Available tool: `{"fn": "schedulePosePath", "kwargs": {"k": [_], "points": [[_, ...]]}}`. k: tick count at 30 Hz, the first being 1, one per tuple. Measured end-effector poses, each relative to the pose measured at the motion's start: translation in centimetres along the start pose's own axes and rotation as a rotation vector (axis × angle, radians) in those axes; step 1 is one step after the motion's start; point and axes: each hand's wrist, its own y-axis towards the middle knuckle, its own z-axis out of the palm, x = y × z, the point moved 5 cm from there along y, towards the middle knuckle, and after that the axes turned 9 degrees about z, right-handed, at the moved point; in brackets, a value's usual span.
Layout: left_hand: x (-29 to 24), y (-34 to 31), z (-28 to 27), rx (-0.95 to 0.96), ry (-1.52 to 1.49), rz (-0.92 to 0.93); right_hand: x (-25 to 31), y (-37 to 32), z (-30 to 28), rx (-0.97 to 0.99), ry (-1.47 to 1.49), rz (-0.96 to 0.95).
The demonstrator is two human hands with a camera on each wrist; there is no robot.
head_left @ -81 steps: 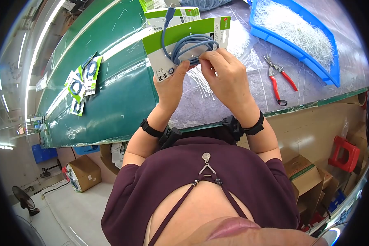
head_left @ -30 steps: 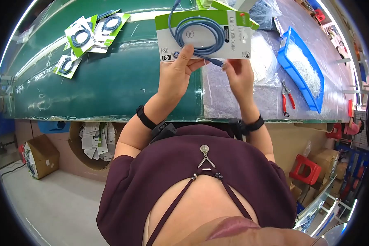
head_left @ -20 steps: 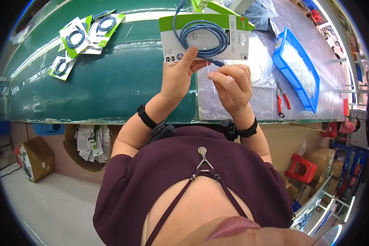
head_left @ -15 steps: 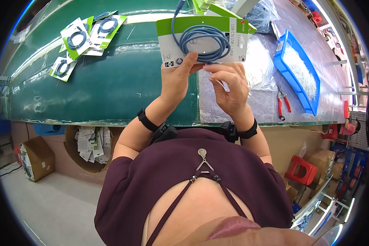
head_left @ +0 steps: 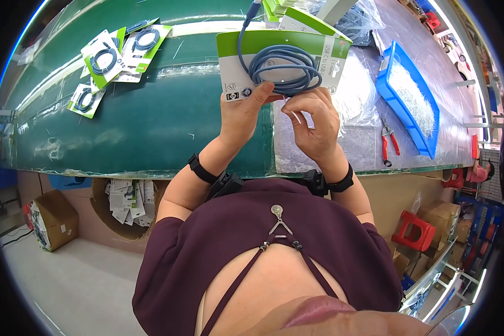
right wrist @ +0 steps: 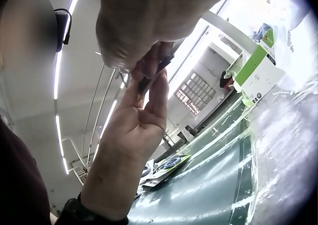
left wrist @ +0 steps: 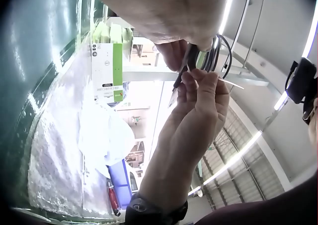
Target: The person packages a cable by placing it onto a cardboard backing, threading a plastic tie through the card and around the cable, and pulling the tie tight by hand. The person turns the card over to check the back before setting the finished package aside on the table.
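Observation:
My left hand (head_left: 241, 115) holds a green-and-white packaging card (head_left: 228, 64) upright, its thumb pressed on the front over a coiled blue USB-C cable (head_left: 313, 73). One plug (head_left: 254, 9) sticks up past the card's top edge. At the lower edge, just under the coil, my right hand (head_left: 317, 120) pinches a thin white cable tie (head_left: 297, 117), whose end juts out between the fingers. In the left wrist view the white tie (left wrist: 233, 83) sticks out beyond the right fingertips (left wrist: 211, 78). The card's back and the cable's other plug are hidden in the head view.
Several carded cables (head_left: 103, 60) lie on the green table (head_left: 123, 140) at left. To the right are a blue bin (head_left: 403, 124) of white strips, red-handled cutters (head_left: 385, 151) and a plastic bag (head_left: 361, 31). More cards (head_left: 274, 8) stand behind the held card.
My right hand has gone from the coil to the card's right, then back to its lower edge with a white tie. The lower plug, visible a second ago, is hidden now. The head view has shifted.

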Motion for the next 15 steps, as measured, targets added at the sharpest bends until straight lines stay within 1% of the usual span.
{"fn": "schedulePosePath", "kwargs": {"k": [13, 15], "points": [[0.48, -0.12, -0.02, -0.002, 0.013, -0.023, -0.57, -0.02, -0.06, 0.045, -0.004, 0.061], [0.55, -0.06, -0.33, -0.021, 0.091, -0.025, -0.58, 0.02, -0.08, 0.05, 0.021, 0.06]]}}
